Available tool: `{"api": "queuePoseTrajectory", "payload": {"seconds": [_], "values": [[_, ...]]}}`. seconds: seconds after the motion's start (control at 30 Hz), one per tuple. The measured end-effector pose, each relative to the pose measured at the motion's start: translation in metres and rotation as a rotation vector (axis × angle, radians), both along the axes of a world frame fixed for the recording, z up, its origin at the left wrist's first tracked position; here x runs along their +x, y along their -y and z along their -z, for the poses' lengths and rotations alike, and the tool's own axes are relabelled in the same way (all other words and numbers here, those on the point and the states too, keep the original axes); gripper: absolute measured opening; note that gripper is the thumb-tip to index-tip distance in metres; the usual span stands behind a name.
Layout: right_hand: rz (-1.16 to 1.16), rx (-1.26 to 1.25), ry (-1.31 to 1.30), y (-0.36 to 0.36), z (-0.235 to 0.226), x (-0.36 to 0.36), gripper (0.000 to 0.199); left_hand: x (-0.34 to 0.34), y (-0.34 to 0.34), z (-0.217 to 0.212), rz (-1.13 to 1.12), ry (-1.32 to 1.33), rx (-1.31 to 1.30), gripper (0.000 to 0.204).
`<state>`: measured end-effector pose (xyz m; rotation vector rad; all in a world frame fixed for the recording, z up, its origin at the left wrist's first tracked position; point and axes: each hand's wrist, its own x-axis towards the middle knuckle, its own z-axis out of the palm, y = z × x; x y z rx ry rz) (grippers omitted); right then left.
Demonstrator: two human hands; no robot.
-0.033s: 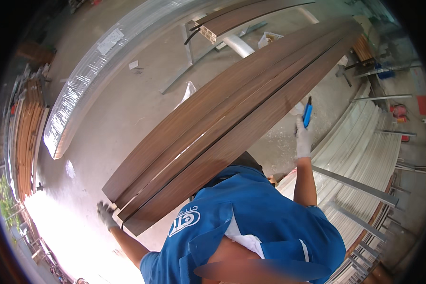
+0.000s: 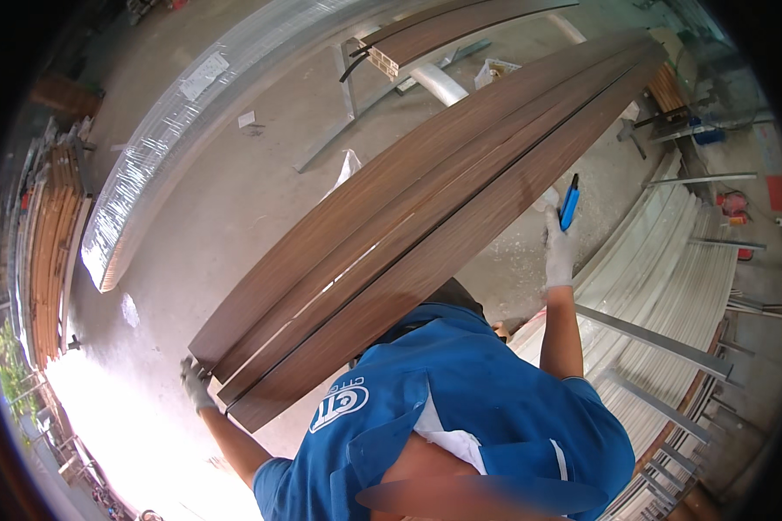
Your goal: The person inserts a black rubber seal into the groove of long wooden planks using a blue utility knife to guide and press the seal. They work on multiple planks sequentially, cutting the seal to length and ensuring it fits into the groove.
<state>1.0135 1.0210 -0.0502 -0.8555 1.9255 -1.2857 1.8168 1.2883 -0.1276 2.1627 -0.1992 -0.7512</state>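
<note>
Your left hand (image 2: 196, 382), gloved, is clenched on the low end of the brown boards (image 2: 426, 226) at the lower left of the frame. Your right hand (image 2: 560, 252), also gloved, is wrapped around a blue cutter (image 2: 569, 201) at the right of centre, just beside the boards' right edge. I cannot tell whether it also bears on them.

The boards run as a loose stack of long strips from lower left to upper right, above your blue shirt (image 2: 460, 417). Bright gaps show between the strips.

What could go wrong, as I judge it:
- The strips may slide apart and fan out, since only one end is firmly gripped and most of the length lies beyond your hands.
- The far end could swing into the metal frame (image 2: 356, 82) or the clutter at the upper right if you turn quickly.
- With the cutter filling your right hand, you have little left to steady the stack, and its tip sits near the wood-grain face.
- The pale slats (image 2: 669, 260) at the right crowd your footing.
</note>
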Motion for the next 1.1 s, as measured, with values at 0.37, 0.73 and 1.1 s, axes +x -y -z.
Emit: {"api": "queuePoseTrajectory", "payload": {"seconds": [0.37, 0.73, 1.1], "values": [[-0.259, -0.161, 0.476, 0.098, -0.012, 0.123, 0.036, 0.028, 0.091, -0.013, -0.018, 0.079, 0.059, 0.078], [0.287, -0.518, 0.699, 0.251, 0.033, 0.074, 0.027, 0.074, 0.155, -0.138, 0.21, 0.493, 0.137, 0.087], [-0.1, -0.254, 0.34, 0.238, 0.013, 0.029, 0.018, 0.036, 0.093, -0.063, 0.295, 0.416, 0.662, 0.09]]}}
